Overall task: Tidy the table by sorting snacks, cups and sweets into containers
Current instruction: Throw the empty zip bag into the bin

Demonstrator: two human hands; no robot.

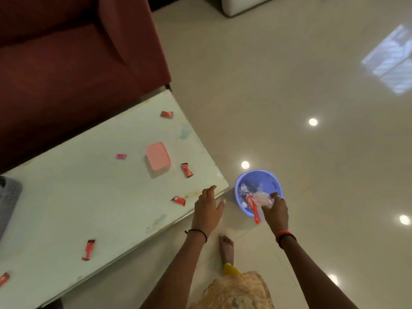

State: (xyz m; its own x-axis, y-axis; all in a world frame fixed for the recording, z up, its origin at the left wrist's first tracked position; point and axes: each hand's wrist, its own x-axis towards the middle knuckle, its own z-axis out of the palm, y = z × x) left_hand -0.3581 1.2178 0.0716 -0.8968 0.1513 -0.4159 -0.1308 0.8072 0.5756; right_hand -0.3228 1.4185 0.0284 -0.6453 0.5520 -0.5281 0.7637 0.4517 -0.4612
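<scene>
Hovering over a blue basin (272,178) that stands on the floor just beside the corner of the table (89,197), the right hand (276,210) is curled round a crumpled clear plastic piece (264,199) and an orange utensil (253,208), and more pale litter is seen inside the basin. The left hand (208,205) is held at that corner with fingers loosely spread and nothing gripped. Red-wrapped sweets (186,170) are scattered over the tabletop around a pink-lidded box (157,156), and a grey basket (9,197) is seen at the far left edge.

A lidded box (157,156) is sitting on the table (89,197) among scattered sweets (186,170), with a sofa (66,74) behind and a basin (274,181) on the floor (289,85) just right.
</scene>
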